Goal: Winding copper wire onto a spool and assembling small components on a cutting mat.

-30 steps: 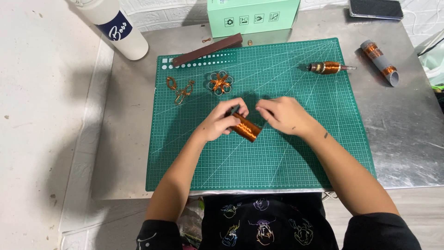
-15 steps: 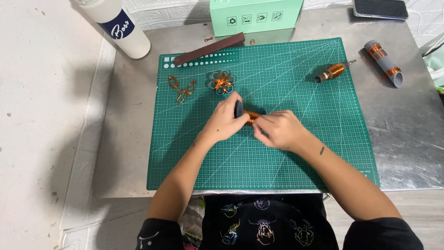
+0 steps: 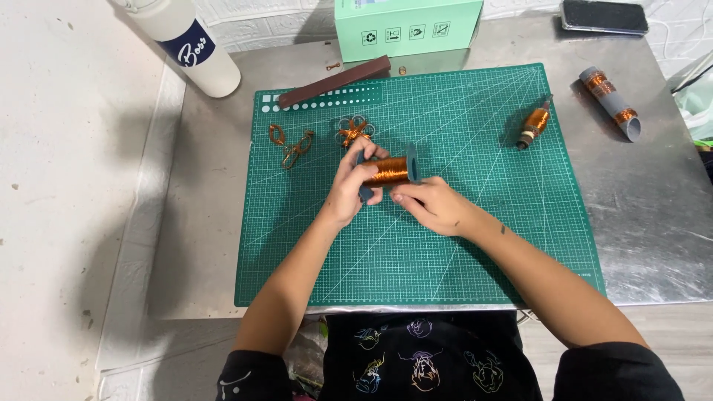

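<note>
Both hands on a spool of copper wire above the green cutting mat.

The left hand [image 3: 349,189] is closed around the copper wire spool [image 3: 388,171], held near the centre of the cutting mat [image 3: 460,252]; the right hand [image 3: 431,208], fingers curled, touches the spool from about 5 o'clock. At 11 o'clock lie small copper wire shapes [image 3: 353,131]; at 2 o'clock a second wound bobbin [image 3: 533,125]; further out on the metal surface [image 3: 653,208], a grey tube [image 3: 610,102].

copper wire spool [image 3: 388,171], dark end flanges, lying sideways, above green mat centre.
</note>
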